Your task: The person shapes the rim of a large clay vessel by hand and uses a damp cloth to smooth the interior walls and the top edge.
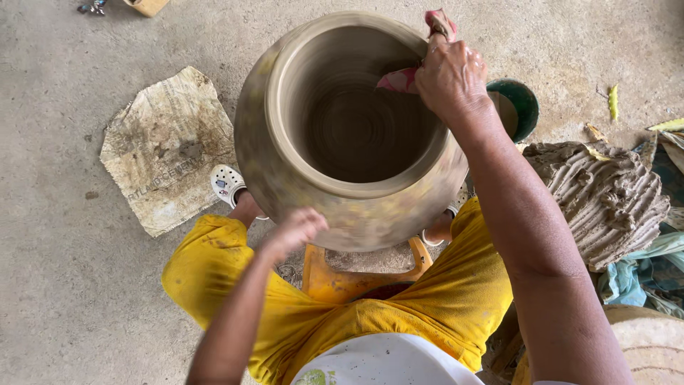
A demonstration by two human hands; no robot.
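Observation:
A big round clay pot stands in front of me, its surface blurred as if spinning. My right hand reaches over the far right rim and pinches a pink-red cloth draped across the rim, part inside and part outside the pot. My left hand rests with curled fingers against the near outer wall of the pot, holding nothing. My knees in yellow trousers flank an orange stool or stand under the pot.
A worn paper sack lies flat on the concrete floor at the left. A green bowl sits behind my right arm. A ridged lump of grey clay lies on cloth at the right. White sandals are on my feet.

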